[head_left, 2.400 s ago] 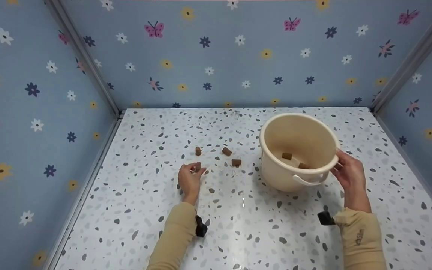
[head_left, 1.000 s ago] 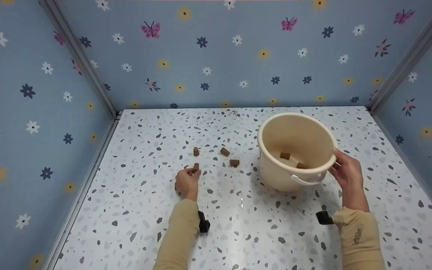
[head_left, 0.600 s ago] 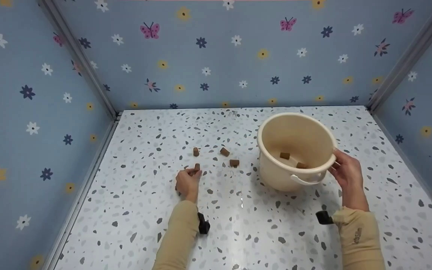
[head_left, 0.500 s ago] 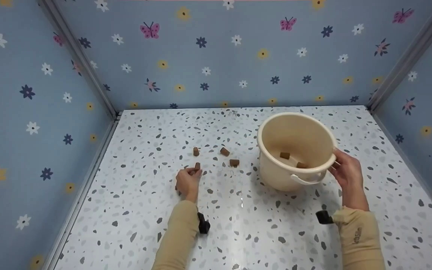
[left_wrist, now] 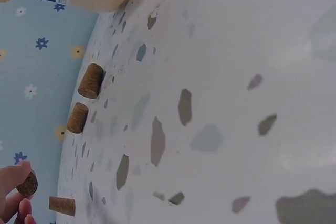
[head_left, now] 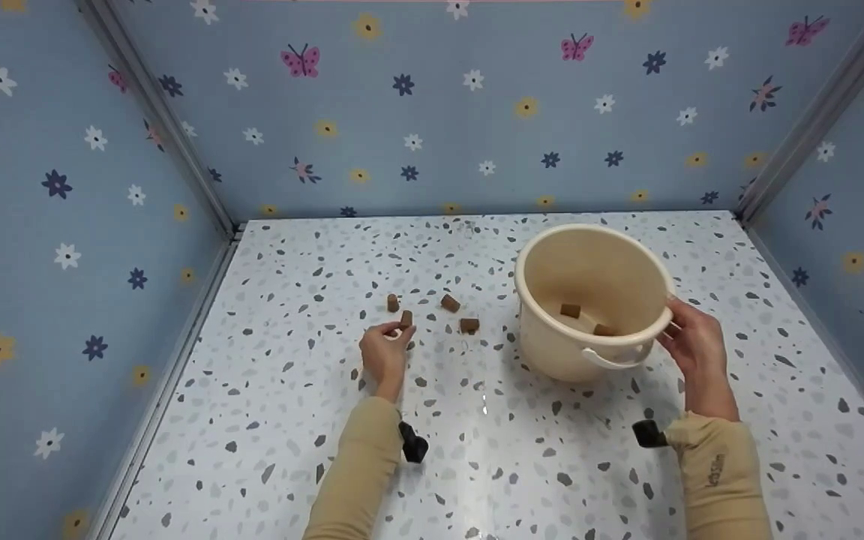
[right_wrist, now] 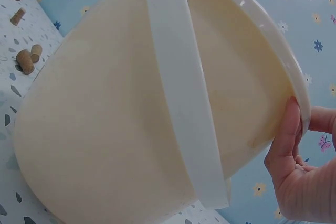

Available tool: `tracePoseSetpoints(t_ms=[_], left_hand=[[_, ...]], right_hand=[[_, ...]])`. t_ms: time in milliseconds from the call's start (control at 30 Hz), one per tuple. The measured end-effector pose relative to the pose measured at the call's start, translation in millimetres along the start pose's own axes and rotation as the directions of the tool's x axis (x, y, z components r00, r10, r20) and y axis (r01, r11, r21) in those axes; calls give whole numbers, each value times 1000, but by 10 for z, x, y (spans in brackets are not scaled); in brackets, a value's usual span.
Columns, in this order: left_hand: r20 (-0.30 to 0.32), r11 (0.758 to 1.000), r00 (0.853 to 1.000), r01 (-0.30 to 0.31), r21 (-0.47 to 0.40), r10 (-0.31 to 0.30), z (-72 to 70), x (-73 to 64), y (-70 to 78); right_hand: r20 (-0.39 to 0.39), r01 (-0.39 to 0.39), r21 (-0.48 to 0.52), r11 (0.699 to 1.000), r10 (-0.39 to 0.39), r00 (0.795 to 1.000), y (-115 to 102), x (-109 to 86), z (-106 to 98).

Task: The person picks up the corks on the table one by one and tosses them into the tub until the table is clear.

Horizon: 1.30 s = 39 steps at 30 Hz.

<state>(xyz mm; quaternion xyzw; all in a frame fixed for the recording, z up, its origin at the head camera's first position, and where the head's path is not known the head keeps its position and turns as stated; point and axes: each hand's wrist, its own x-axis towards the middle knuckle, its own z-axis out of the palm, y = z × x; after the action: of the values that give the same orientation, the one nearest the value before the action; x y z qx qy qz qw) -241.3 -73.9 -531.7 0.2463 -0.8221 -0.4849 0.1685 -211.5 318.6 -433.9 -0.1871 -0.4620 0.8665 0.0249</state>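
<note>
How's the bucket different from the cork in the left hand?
The bucket is cream; the held cork is brown. The bucket dwarfs the held cork. The bucket is hollow; the held cork looks solid. Both are gripped: the right hand holds the bucket, the left hand pinches the held cork.

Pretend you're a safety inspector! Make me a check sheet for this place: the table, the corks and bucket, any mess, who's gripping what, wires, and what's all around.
Surface: white table with grey specks; shiny glare near the front.
Job's things: one held cork; three loose corks on the table; two more corks visible inside the cream bucket.
Clutter: nothing seen.
Left grip: bare hand, pinching the held cork.
Right grip: bare hand, holding the bucket's rim.
Cables: nothing seen.
Surroundings: blue panels with flowers and butterflies; grey corner strips.
</note>
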Motion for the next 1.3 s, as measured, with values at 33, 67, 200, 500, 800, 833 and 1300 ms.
tracePoseSetpoints(t_ms=[33,67,200,500,800,833,1300], left_hand=[[-2,1000,1000,-5,-6,5,2,-8,27],[-3,1000,1000,-12,-10,12,4,-16,55],[-2,998,999,-48,-51,48,-2,-60,184],[48,966,978,-190,-177,202,-28,-198,492],[121,916,933,-298,-269,339,-51,-345,804],[127,908,925,-312,-279,357,-50,-367,837],[209,839,829,-445,-314,518,29,-737,1220]], right_hand=[[-3,0,-2,1000,0,1000,0,0,2],[-2,-2,2,1000,2,1000,1,2,1],[-1,-9,5,1000,9,1000,-6,-3,3],[-13,-24,24,999,24,1000,-16,-7,8],[-14,-23,16,1000,23,1000,-15,-6,9],[-11,-22,18,1000,23,1000,-15,-2,7],[-20,-32,-2,999,32,999,-20,3,7]])
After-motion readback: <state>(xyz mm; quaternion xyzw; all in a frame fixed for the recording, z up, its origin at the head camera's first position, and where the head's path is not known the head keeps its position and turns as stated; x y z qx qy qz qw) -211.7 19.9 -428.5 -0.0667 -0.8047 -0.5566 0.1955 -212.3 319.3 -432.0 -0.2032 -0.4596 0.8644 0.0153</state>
